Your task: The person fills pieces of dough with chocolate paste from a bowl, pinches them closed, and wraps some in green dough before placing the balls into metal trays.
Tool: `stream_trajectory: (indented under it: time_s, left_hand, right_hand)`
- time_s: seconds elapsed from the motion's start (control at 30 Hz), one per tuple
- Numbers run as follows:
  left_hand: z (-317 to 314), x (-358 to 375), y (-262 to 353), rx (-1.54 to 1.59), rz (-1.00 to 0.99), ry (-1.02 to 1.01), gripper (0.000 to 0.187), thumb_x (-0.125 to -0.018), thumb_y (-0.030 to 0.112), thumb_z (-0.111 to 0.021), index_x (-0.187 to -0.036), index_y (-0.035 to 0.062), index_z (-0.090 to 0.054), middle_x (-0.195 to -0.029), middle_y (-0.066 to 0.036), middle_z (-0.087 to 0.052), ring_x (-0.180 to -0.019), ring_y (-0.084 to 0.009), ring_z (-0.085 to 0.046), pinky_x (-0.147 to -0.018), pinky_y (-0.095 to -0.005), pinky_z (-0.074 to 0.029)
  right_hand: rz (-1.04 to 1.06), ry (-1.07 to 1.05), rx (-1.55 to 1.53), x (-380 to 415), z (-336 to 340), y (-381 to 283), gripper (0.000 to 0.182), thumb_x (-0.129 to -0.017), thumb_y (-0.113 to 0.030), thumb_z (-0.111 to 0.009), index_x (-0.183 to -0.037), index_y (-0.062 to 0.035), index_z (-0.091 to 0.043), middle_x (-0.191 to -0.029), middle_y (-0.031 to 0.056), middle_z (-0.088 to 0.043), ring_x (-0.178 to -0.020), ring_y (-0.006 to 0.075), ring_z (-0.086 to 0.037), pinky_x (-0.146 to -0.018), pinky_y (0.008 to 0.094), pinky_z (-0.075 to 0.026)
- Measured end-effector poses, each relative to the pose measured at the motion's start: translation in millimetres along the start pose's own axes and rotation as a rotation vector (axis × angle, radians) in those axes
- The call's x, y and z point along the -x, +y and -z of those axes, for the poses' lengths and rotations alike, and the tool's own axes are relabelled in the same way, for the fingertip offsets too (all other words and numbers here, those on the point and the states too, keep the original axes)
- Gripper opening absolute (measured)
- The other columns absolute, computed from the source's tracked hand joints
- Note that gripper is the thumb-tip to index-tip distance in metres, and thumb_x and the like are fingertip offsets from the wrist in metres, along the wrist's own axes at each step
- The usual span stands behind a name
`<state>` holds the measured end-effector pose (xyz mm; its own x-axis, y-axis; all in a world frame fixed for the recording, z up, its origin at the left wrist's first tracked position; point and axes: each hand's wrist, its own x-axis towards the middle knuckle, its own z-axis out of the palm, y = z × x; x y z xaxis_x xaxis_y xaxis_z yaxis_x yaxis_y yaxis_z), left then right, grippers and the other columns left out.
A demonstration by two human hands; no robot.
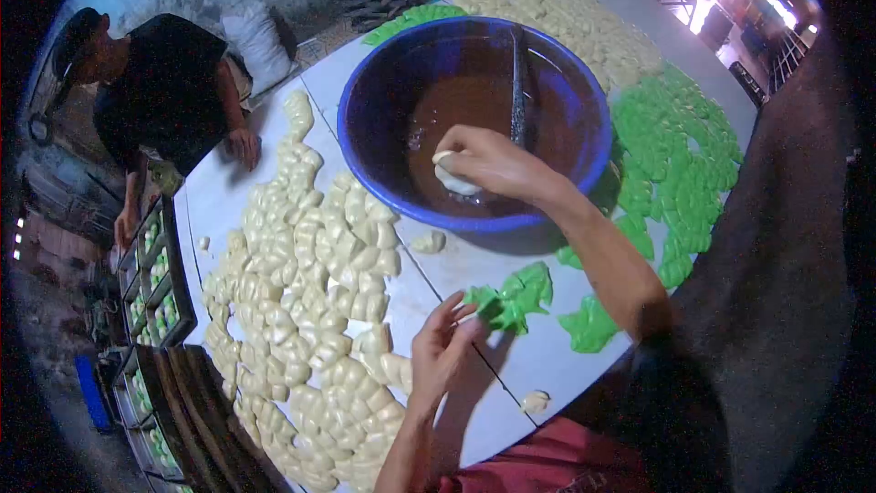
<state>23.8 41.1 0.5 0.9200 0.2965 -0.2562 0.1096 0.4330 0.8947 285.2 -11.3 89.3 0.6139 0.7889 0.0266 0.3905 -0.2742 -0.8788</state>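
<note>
My right hand [493,160] is closed around a cream-coloured dough lump [453,178], inside the near side of a large blue tub [351,151] and just over the brown liquid [474,105]. Closer to me, my left hand [443,351] has its thumb and fingers at the edge of a flat, ragged green dough piece [485,309], which looks pinched and slightly raised. Another green dough piece [529,292] lies against it on the white tiled table [538,365]. A dark stick-like tool [518,91] leans in the tub.
Many cream dough lumps [301,310] cover the table's left side, with more [566,18] at the back. Green dough pieces [675,164] spread over the right. At left, a person [164,91] stands by dark trays [155,283] holding green-and-white pieces.
</note>
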Motion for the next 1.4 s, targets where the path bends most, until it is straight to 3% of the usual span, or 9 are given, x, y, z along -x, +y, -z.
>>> stream_trajectory:
  time_s: [0.17,0.27,0.43,0.6,0.73,0.97,1.1,1.27,1.4]
  left_hand:
    - [24,11,6,-0.088,0.098,0.117,0.044,-0.093,0.008,-0.061,-0.133,-0.0037,-0.048,-0.119,-0.018,-0.062,-0.102,-0.0178,-0.062,-0.089,-0.0285,-0.050]
    - [33,16,1,-0.125,0.148,0.112,0.042,-0.093,0.008,-0.061,-0.132,-0.0042,-0.049,-0.116,-0.016,-0.064,-0.099,-0.0182,-0.064,-0.087,-0.0289,-0.051]
    - [46,22,-6,-0.088,0.152,0.148,0.043,-0.093,0.008,-0.061,-0.132,-0.0028,-0.049,-0.112,-0.014,-0.066,-0.098,-0.0178,-0.064,-0.085,-0.0287,-0.051]
    - [38,13,2,-0.065,0.079,0.116,0.039,-0.093,0.011,-0.062,-0.129,-0.0019,-0.053,-0.115,-0.014,-0.064,-0.095,-0.0176,-0.063,-0.085,-0.0282,-0.051]
    - [22,-7,17,-0.151,-0.002,0.089,0.042,-0.095,0.013,-0.061,-0.131,-0.0041,-0.051,-0.118,-0.014,-0.063,-0.101,-0.0162,-0.062,-0.086,-0.0274,-0.050]
    - [-21,-27,36,0.439,-0.040,0.042,0.047,-0.100,0.040,-0.046,-0.128,0.0030,-0.053,-0.120,-0.010,-0.063,-0.113,-0.0222,-0.059,-0.092,-0.0391,-0.050]
    - [-11,0,24,0.447,-0.067,0.048,0.037,-0.098,0.031,-0.054,-0.118,0.0005,-0.058,-0.111,-0.010,-0.065,-0.097,-0.0191,-0.065,-0.088,-0.0366,-0.053]
    - [13,27,8,0.238,0.016,0.295,0.034,-0.091,0.020,-0.066,-0.117,-0.0018,-0.062,-0.100,-0.009,-0.068,-0.085,-0.0146,-0.066,-0.076,-0.0273,-0.055]
    - [13,46,1,0.086,-0.099,0.293,0.036,-0.092,0.019,-0.066,-0.119,-0.0030,-0.063,-0.100,-0.007,-0.068,-0.086,-0.0100,-0.063,-0.075,-0.0233,-0.052]
  right_hand:
    - [-0.055,-0.405,0.703,-74,-34,45,0.027,-0.089,-0.018,-0.051,-0.104,0.0024,-0.061,-0.099,0.0263,-0.066,-0.095,0.0410,-0.065,-0.080,0.0513,-0.049]
    - [-0.106,-0.397,0.694,-72,-60,55,0.030,-0.077,-0.014,-0.061,-0.102,0.0013,-0.068,-0.103,0.0266,-0.066,-0.099,0.0370,-0.065,-0.088,0.0490,-0.051]
    - [-0.005,-0.580,0.588,-73,-54,62,0.033,-0.086,-0.024,-0.051,-0.102,0.0012,-0.064,-0.096,0.0213,-0.068,-0.087,0.0329,-0.067,-0.075,0.0443,-0.050]
    - [-0.077,-0.359,-0.082,-64,-37,65,0.029,-0.086,-0.028,-0.057,-0.084,-0.0020,-0.068,-0.075,0.0094,-0.066,-0.065,0.0200,-0.061,-0.059,0.0396,-0.048]
    - [-0.232,-0.167,-0.591,-23,-13,10,0.018,-0.097,-0.024,-0.056,-0.097,-0.0069,-0.061,-0.082,-0.0005,-0.061,-0.071,0.0061,-0.058,-0.058,0.0204,-0.048]
    - [-0.199,-0.092,-1.055,76,-48,-24,0.018,-0.098,-0.022,-0.054,-0.108,-0.0071,-0.055,-0.098,0.0020,-0.061,-0.080,0.0094,-0.064,-0.069,0.0248,-0.055]
    - [-0.237,-0.120,-1.118,129,-72,-9,0.024,-0.095,-0.017,-0.060,-0.115,-0.0049,-0.053,-0.107,0.0038,-0.060,-0.098,0.0119,-0.061,-0.088,0.0266,-0.051]
    - [0.146,0.183,-0.069,178,-127,-3,0.058,-0.076,-0.012,-0.078,-0.127,-0.0024,-0.052,-0.126,0.0124,-0.056,-0.118,0.0254,-0.054,-0.101,0.0343,-0.043]
    - [0.145,0.390,0.054,190,-160,-9,0.033,-0.081,-0.010,-0.073,-0.112,-0.0025,-0.064,-0.110,0.0121,-0.061,-0.100,0.0224,-0.062,-0.082,0.0327,-0.050]
